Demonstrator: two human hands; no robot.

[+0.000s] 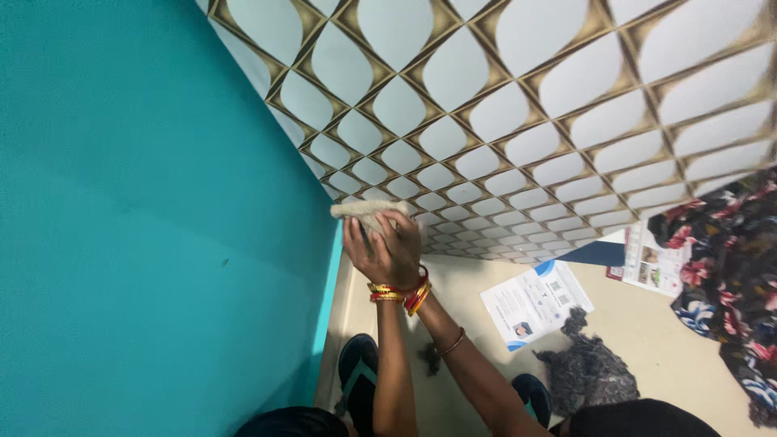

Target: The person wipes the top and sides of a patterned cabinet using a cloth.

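Observation:
A beige cloth point(366, 210) is pressed into the corner where the teal wall point(154, 210) meets the patterned wall point(518, 121) of pale leaf shapes in brown frames. Both my hands are stacked on the cloth. My left hand point(363, 252) lies nearer the teal wall, with gold and red bangles at its wrist. My right hand point(402, 243) overlaps it, fingers curled over the cloth's lower edge, and its wrist also carries bangles. The cloth's lower part is hidden under my fingers.
On the beige floor point(647, 340) lie a white and blue leaflet point(534, 303), a second printed sheet point(652, 263) and a dark crumpled rag point(587, 368). Floral fabric point(732, 275) hangs at the right. My feet in dark sandals point(358, 374) stand close to the teal wall.

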